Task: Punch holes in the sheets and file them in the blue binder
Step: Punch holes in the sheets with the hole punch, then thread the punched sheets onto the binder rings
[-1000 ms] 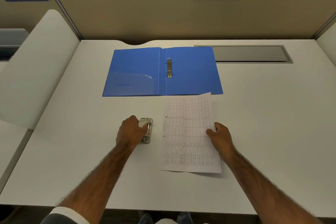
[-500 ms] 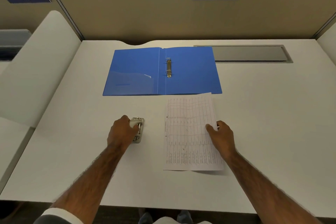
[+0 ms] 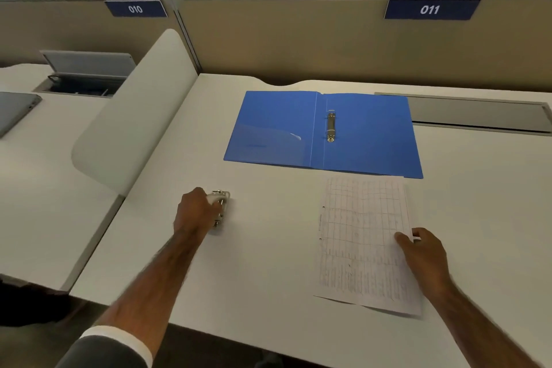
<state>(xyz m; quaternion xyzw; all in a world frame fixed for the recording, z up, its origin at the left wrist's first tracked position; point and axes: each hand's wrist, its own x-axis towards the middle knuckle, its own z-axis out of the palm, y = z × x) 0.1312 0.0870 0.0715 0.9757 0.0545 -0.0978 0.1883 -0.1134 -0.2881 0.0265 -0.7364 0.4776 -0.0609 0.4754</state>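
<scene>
Desk: white cubicle desk [image 3: 268,263] under tan partitions tagged 010 and 011, with a grey cable tray lid [image 3: 478,112] set in at the back right.
Binder: the blue binder [image 3: 277,128] lay open and flat at the back of the desk, its ring mechanism [image 3: 331,126] bare, no paper on it.
Sheets: the sheets [image 3: 363,242] lay just in front of the binder's right half, printed grid up, with two small dark marks near the left edge that looked like punched holes.
Left hand: the left hand [image 3: 195,212] was clenched over the hole punch [image 3: 220,212], which rested on the desk.
Right hand: the right hand [image 3: 422,254] pinched the sheets' right edge, thumb on top, other fingers beneath.
Change: a second before, the punch sat just beside the paper's left edge; by this moment it had been drawn well apart to the left, and the view had swung left with it.
Meaning: punching appeared finished for this stack and the tool was being cleared aside.
Next: filing probably followed, which would call for lining the holes up with the rings; whether the rings stood open could not be told.
</scene>
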